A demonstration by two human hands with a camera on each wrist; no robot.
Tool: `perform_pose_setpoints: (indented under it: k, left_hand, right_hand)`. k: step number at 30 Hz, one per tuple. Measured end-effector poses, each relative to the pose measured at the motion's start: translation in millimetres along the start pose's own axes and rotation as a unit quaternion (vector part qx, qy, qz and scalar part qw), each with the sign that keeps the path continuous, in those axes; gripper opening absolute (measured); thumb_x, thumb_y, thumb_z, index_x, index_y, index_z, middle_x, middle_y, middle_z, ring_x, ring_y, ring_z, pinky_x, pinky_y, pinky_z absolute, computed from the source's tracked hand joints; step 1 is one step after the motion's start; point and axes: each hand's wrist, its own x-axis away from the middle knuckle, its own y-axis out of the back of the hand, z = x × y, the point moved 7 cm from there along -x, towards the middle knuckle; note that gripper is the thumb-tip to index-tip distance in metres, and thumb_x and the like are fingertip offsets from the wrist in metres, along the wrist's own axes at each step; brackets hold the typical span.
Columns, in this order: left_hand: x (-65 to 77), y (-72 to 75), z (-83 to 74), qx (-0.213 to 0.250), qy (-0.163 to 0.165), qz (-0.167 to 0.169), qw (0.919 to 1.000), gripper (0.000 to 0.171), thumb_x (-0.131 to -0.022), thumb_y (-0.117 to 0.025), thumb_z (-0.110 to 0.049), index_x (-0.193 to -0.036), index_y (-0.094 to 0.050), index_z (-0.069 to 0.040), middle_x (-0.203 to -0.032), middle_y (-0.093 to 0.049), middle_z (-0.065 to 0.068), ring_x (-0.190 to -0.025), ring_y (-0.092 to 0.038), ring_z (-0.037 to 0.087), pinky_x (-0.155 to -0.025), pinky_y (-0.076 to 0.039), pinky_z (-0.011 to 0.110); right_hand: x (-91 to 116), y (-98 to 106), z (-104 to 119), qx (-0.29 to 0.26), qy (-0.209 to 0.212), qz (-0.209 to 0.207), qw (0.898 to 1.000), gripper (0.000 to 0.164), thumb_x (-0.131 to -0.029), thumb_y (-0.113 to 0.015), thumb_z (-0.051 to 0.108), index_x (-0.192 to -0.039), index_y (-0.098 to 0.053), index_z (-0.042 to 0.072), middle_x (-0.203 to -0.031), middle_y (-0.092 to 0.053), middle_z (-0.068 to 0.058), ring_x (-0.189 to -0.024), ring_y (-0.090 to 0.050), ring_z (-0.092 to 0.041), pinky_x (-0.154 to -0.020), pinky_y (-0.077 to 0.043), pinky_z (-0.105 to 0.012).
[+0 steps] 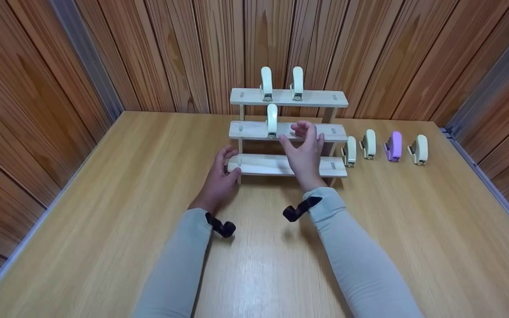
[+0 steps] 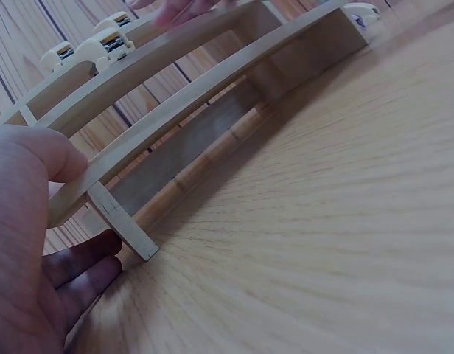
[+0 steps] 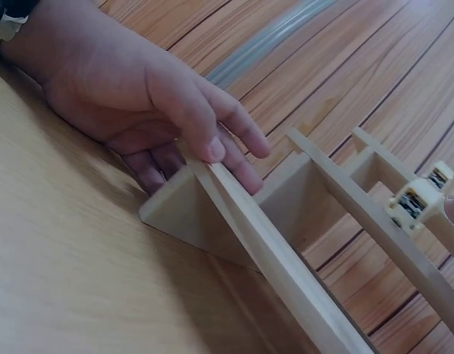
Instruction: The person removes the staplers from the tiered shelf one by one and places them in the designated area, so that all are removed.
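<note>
On the table stands a three-tier wooden display shelf (image 1: 265,164). My left hand (image 1: 220,181) grips the left end of its lowest board, thumb over the top edge and fingers round the side leg, as the left wrist view shows. My right hand (image 1: 305,159) is over the middle board with its fingers loosely bent and nothing held. Just left of its thumb, a cream mini stapler (image 1: 272,120) stands upright on that board. Two more cream staplers, a left one (image 1: 266,83) and a right one (image 1: 298,83), stand on the top board.
Right of the shelf, several staplers stand in a row on the table: a cream one (image 1: 349,151) close beside it, another cream one (image 1: 369,144), a purple one (image 1: 394,146) and a cream one (image 1: 419,149) at the far right. Wood-panelled walls (image 1: 219,53) enclose the table.
</note>
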Motion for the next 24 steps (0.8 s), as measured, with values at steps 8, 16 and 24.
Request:
perform_pose_setpoints:
  k: [8, 16, 24]
  left_hand:
    - [-2.4, -0.1, 2.4, -0.009, 0.015, 0.002, 0.9998, 0.066, -0.102, -0.057, -0.023, -0.158, -0.022, -0.026, -0.153, -0.042, -0.011, -0.149, -0.027, 0.015, -0.121, -0.022, 0.045]
    - [-2.3, 1.1, 3.2, -0.013, 0.018, -0.004, 0.9998, 0.067, -0.102, -0.057, -0.023, -0.159, -0.022, -0.025, -0.153, -0.043, -0.011, -0.149, -0.028, 0.015, -0.121, -0.023, 0.045]
    - [-2.8, 1.6, -0.4, -0.015, -0.006, -0.004, 0.9999, 0.066, -0.102, -0.056, -0.020, -0.158, -0.022, -0.021, -0.153, -0.043, -0.007, -0.148, -0.029, 0.014, -0.121, -0.024, 0.044]
  right_hand:
    - [0.8, -19.1, 6.4, 0.017, 0.006, 0.016, 1.000, 0.057, -0.088, -0.079, 0.033, -0.132, -0.047, 0.014, -0.126, -0.062, 0.003, -0.126, -0.055, -0.015, -0.119, 0.017, -0.035]
    - [0.9, -32.4, 9.8, 0.022, -0.008, 0.028, 0.999, 0.062, -0.088, -0.079, 0.033, -0.136, -0.045, 0.013, -0.131, -0.061, 0.000, -0.129, -0.054, -0.015, -0.119, 0.017, -0.035]
    - [-0.1, -38.4, 12.1, 0.043, -0.007, 0.014, 0.999, 0.062, -0.089, -0.079, 0.033, -0.136, -0.044, 0.014, -0.131, -0.061, -0.001, -0.127, -0.055, -0.016, -0.120, 0.015, -0.036]
